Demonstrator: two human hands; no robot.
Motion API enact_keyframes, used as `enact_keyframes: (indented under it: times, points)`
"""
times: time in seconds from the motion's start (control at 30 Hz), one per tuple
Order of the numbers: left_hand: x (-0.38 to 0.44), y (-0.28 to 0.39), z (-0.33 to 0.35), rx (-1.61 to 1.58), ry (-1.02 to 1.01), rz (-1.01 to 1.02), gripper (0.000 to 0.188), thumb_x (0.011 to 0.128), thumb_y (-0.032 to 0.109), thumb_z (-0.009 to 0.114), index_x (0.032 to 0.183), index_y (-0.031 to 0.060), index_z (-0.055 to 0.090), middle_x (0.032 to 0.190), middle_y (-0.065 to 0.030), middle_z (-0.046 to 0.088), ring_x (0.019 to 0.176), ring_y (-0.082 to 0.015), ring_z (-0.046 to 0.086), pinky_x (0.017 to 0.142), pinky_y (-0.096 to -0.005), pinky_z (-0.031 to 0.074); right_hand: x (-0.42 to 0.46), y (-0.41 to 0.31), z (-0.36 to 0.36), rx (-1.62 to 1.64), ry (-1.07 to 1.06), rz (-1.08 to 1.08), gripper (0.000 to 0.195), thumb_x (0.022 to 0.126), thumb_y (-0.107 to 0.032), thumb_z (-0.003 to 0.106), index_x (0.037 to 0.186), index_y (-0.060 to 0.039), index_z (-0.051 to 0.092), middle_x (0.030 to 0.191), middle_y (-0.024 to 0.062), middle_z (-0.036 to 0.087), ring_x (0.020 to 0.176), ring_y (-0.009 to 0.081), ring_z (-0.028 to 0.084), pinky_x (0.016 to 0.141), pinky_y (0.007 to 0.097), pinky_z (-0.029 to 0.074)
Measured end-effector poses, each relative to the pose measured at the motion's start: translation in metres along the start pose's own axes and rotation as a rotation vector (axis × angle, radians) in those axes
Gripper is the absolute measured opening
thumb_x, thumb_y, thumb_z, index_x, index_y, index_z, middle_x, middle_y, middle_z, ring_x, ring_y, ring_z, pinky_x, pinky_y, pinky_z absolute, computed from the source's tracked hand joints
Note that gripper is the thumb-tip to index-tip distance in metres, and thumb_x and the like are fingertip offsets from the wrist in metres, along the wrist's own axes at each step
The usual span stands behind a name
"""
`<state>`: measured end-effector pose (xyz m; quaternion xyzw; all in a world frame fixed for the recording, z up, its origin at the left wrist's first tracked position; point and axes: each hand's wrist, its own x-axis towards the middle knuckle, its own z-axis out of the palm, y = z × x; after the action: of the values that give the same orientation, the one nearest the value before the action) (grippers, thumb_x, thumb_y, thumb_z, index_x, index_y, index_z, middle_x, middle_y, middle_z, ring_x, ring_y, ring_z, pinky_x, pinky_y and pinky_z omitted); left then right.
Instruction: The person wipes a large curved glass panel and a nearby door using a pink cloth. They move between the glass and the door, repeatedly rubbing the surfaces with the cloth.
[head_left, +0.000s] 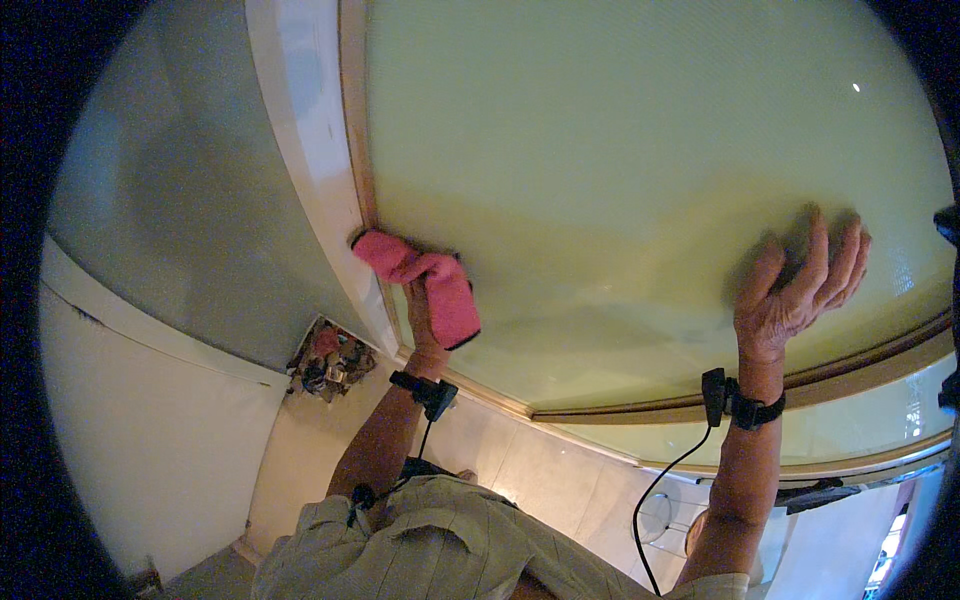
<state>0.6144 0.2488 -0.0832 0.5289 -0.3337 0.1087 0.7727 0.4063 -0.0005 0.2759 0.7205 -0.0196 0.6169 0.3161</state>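
A greenish, translucent glass pane (570, 135) in a wooden frame (357, 157) fills most of the view before me. My left hand (422, 319) holds a pink cloth (450, 296) with dark edging. The cloth lies at the pane's left side and reaches over the frame; it hides most of my fingers. Far to the right, my right hand (802, 277) is at the pane with its fingers apart and nothing in it. Whether the whole palm touches the glass, I cannot tell. Each wrist wears a black strap with a small device.
Left of the frame runs a white post (307, 112), with a grey panel (202, 187) beyond it. Mixed small items sit in a low corner opening (330, 364). Below is a light tiled floor (525, 465). A black cable (637, 517) hangs from my right wrist device.
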Motion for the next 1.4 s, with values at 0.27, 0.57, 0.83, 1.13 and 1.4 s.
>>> enact_keyframes:
  times: [0.27,0.57,0.83,1.13,1.4]
  points:
    - [-0.122,-0.162,-0.021,-0.933,0.338,-0.683,0.018,0.107,0.03,0.065,0.122,0.0195,0.063,0.112,-0.0004,0.065,0.108,-0.0175,0.061,0.098,-0.0376,0.052,-0.003,-0.022,0.013,-0.02,-0.027,0.005,0.042,0.102,-0.036,0.07,0.14,-0.0171,0.069,0.158,0.0169,0.055,0.149,0.0428,0.044,0.125,0.0592,0.027]
    - [-0.138,-0.069,0.135,-0.901,-0.054,-0.615,0.032,0.104,0.027,0.07,0.131,0.0139,0.057,0.12,-0.0052,0.068,0.117,-0.0219,0.065,0.106,-0.0399,0.053,-0.01,-0.043,0.022,0.055,-0.023,0.109,0.04,0.095,-0.03,0.076,0.134,-0.0235,0.072,0.159,0.0095,0.056,0.152,0.0368,0.043,0.126,0.0564,0.023]
    - [0.022,0.063,0.14,-0.166,-0.041,0.079,0.042,0.104,0.034,0.068,0.135,0.0106,0.054,0.126,-0.0112,0.062,0.124,-0.0299,0.059,0.11,-0.0496,0.046,-0.008,-0.039,0.027,0.136,-0.013,0.14,0.039,0.093,-0.027,0.079,0.132,-0.0252,0.073,0.158,0.0068,0.057,0.152,0.0353,0.045,0.127,0.0544,0.023]
    - [0.171,0.09,0.096,0.4,-0.092,0.515,0.062,0.099,0.041,0.071,0.145,0.0059,0.049,0.143,-0.022,0.048,0.136,-0.0449,0.043,0.114,-0.0634,0.033,-0.015,-0.034,0.024,0.073,-0.018,0.162,0.028,0.098,-0.031,0.074,0.125,-0.0247,0.077,0.155,0.0084,0.061,0.15,0.0359,0.048,0.129,0.0557,0.025]
    - [0.14,0.035,0.084,0.438,-0.279,0.484,0.08,0.094,0.046,0.073,0.154,0.0017,0.044,0.158,-0.0316,0.035,0.147,-0.0583,0.028,0.118,-0.0756,0.021,-0.02,-0.03,0.025,0.027,-0.053,0.153,0.026,0.1,-0.027,0.07,0.123,-0.018,0.076,0.155,0.0149,0.059,0.151,0.0406,0.045,0.129,0.0591,0.025]
